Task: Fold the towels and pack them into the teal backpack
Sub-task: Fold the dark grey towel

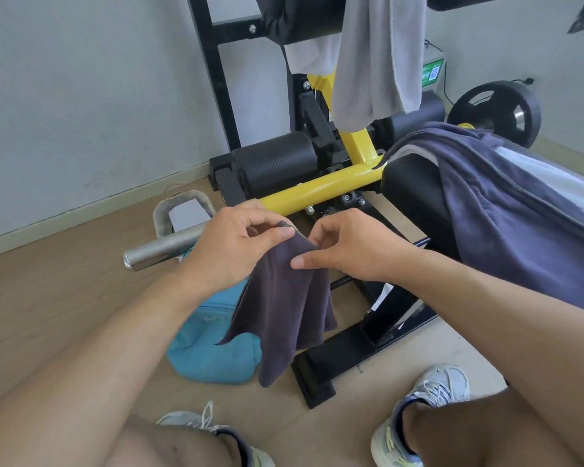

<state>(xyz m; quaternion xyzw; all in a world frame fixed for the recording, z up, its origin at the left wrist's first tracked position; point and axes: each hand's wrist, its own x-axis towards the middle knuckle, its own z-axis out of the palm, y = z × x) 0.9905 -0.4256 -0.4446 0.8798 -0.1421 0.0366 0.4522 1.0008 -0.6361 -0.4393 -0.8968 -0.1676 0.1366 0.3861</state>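
Observation:
A small dark purple-grey towel (pixel 284 305) hangs in front of me, held at its top edge by both hands. My left hand (pixel 230 251) pinches the top corner between thumb and fingers. My right hand (pixel 348 247) pinches the same edge just to the right. Below and behind the towel, the teal backpack (pixel 206 345) lies on the wooden floor, partly hidden by the towel and my left arm. A larger dark blue towel (pixel 506 203) drapes over the padded bench at right. A light grey towel (pixel 378 55) hangs from the machine's top pad.
A black and yellow gym machine (pixel 321 190) stands ahead, its black base bar (pixel 361 352) on the floor beside the backpack. A chrome bar end (pixel 159 251) sticks out at left. A weight plate (pixel 499 109) sits at back right. My shoes (pixel 429 409) are at the bottom.

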